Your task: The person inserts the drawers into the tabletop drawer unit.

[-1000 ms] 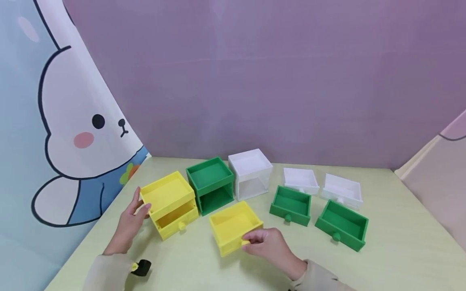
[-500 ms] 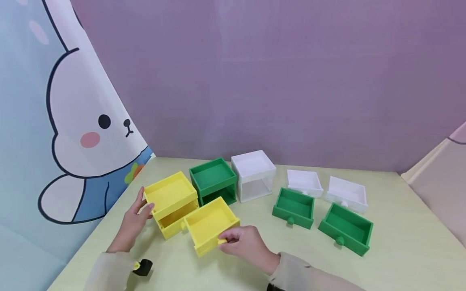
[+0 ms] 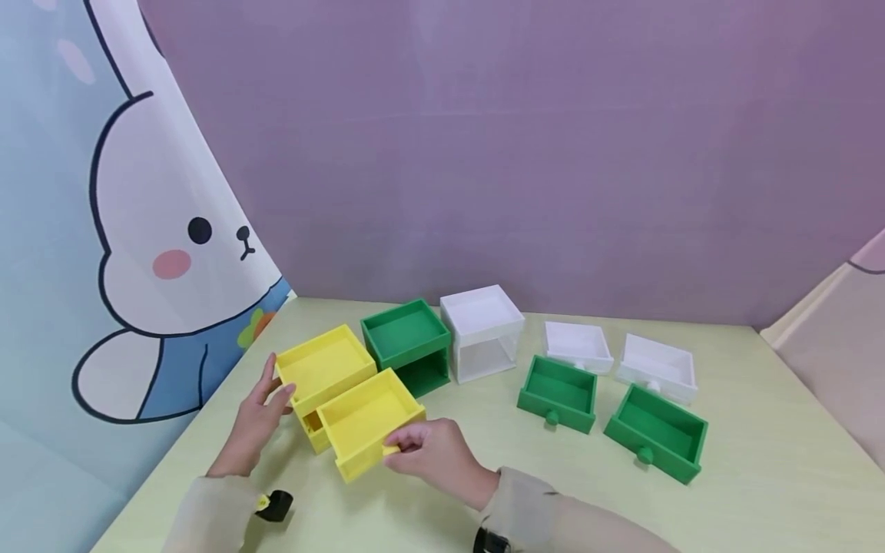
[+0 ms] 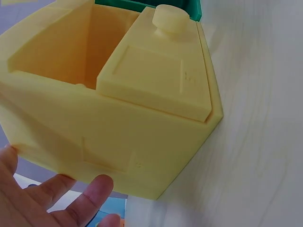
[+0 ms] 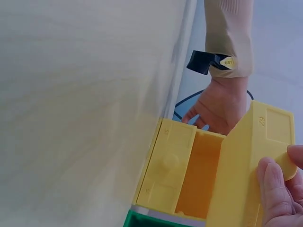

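My right fingers (image 5: 273, 183) pinch the knob (image 5: 285, 166), leaving the drawer (image 3: 368, 418) free behind; loose left fingers (image 4: 97, 190) likely brace the case (image 3: 325, 365).

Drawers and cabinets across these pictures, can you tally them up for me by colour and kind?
Yellow cabinet: 1
Green cabinet: 1
White cabinet: 1
Yellow drawers: 2, one held by the right hand, one in its cabinet
Green drawers: 2
White drawers: 2
Total: 9
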The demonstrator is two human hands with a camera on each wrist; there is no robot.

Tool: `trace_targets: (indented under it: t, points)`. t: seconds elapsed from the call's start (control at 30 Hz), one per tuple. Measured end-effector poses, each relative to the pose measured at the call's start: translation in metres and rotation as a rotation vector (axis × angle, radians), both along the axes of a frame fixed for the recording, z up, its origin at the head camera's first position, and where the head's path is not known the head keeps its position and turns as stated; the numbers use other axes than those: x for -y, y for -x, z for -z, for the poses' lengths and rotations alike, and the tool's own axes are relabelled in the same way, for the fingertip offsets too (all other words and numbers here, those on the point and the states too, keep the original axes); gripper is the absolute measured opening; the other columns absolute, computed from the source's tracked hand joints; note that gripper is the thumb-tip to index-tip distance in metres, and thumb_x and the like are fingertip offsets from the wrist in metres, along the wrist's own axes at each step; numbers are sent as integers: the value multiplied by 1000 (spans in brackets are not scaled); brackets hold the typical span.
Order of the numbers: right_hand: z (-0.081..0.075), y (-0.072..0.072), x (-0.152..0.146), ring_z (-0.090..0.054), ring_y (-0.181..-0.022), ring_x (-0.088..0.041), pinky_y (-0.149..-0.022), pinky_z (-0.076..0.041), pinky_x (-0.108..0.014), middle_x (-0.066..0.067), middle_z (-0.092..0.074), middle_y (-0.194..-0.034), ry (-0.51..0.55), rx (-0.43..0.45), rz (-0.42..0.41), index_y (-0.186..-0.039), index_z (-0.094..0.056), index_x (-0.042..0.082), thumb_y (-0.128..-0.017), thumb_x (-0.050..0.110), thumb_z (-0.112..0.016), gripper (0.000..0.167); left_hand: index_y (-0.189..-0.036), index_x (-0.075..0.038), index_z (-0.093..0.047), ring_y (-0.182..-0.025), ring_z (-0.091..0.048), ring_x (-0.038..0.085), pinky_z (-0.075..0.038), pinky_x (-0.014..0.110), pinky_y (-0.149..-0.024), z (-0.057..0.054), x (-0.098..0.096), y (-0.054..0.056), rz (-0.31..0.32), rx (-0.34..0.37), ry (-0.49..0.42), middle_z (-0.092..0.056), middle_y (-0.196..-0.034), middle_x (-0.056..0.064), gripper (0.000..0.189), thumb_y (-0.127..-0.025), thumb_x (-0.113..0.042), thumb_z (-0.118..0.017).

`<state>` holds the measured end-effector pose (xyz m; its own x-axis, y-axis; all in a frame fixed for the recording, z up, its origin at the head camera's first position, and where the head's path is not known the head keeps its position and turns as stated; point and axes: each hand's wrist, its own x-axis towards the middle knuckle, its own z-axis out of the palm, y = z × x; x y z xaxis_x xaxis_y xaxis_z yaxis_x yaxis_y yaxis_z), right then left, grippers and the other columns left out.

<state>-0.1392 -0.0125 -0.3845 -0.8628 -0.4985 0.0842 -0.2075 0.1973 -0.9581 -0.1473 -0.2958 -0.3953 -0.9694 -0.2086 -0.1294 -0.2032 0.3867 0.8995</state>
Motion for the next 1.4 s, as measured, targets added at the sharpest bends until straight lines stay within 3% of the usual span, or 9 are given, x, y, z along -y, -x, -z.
trace_targets:
  t: [0.5, 1.4]
  points:
    - [16, -7, 16, -55, -62, -1, -57, -47, -17, 2, -68, -69, -1, 15, 31, -82, -76, 2, -72, 4, -78, 10, -151, -33, 13, -112, -48, 45, -32, 58, -101, 3, -4, 0, -4, -14, -9, -16, -153, 29, 70, -103, -37, -39]
    - [21, 4, 30, -55, -62, -3, -57, -46, -18, 4, -68, -70, -16, 34, 34, -83, -76, 3, -73, 5, -78, 10, -150, -33, 13, -110, -48, 43, -33, 56, -100, 3, -2, 0, -19, -25, -4, -16, -153, 28, 69, -104, -36, -38]
